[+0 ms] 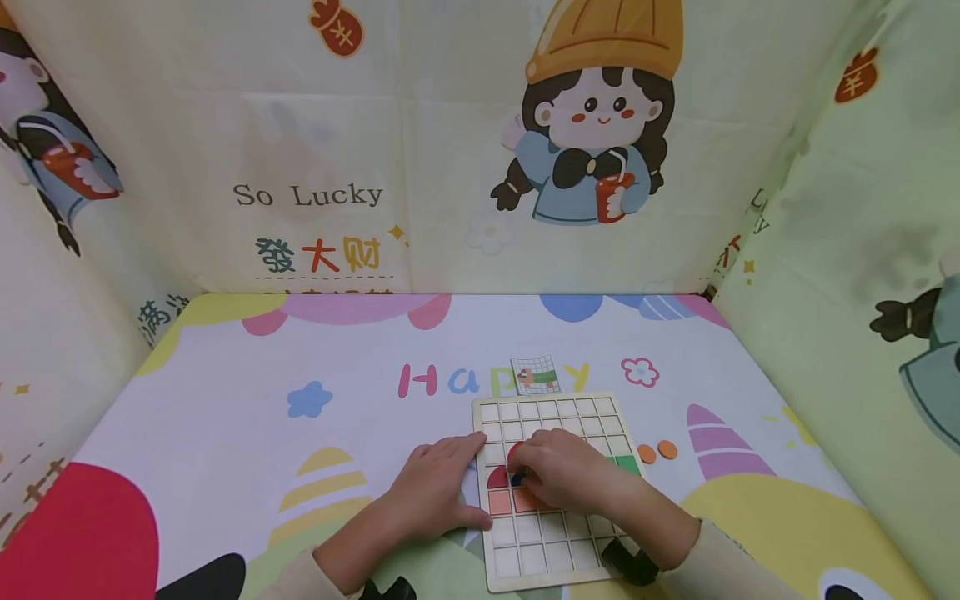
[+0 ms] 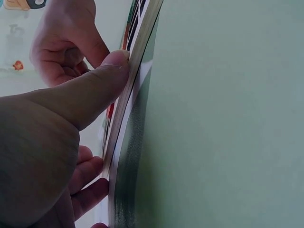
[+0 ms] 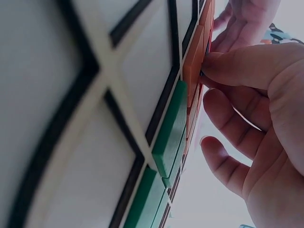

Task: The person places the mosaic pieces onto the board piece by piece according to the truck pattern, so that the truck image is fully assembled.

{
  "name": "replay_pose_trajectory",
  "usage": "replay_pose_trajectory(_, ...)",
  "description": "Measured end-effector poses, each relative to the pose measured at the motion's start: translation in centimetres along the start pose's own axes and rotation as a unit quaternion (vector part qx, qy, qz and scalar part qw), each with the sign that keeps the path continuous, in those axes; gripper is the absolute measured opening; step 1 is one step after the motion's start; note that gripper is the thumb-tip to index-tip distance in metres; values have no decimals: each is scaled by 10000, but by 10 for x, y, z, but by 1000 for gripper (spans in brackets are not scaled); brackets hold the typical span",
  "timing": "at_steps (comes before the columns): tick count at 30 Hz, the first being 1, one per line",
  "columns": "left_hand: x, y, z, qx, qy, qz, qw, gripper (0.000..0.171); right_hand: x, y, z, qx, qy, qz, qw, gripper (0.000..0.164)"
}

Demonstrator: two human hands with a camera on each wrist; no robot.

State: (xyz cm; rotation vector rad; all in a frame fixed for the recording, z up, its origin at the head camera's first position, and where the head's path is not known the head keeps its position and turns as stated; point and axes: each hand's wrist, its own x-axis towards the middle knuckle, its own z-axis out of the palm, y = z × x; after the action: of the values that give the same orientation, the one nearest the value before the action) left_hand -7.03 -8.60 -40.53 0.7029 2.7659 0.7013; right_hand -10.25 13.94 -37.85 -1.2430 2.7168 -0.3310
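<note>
A pale wooden grid board lies on the printed tabletop. My left hand rests along its left edge with straight fingers; in the left wrist view the thumb touches the board's rim. Over the middle left cells, my right hand pinches a small dark blue piece between thumb and index finger, mostly hidden by the fingers. Red rounded pieces and salmon square pieces sit in cells beside it. Green pieces fill cells farther right, partly covered by the right hand.
Two orange discs lie on the table right of the board. Behind the board is a small card with a coloured grid picture. Black camera mounts show at the wrists. Patterned cloth walls enclose the table.
</note>
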Motion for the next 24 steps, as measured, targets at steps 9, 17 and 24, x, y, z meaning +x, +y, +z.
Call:
replay_pose_trajectory(9,0,0,0,-13,-7,1,10000,98,-1,1,0,54,50,-48,10000,20)
replay_pose_trajectory(17,1,0,0,-40,-24,-87,10000,98,-8,8,-8,227,261,154,9993,23)
replay_pose_trajectory(24,1,0,1,-22,-57,-144,9999,98,-24,18,-23,156,523,478,9974,22)
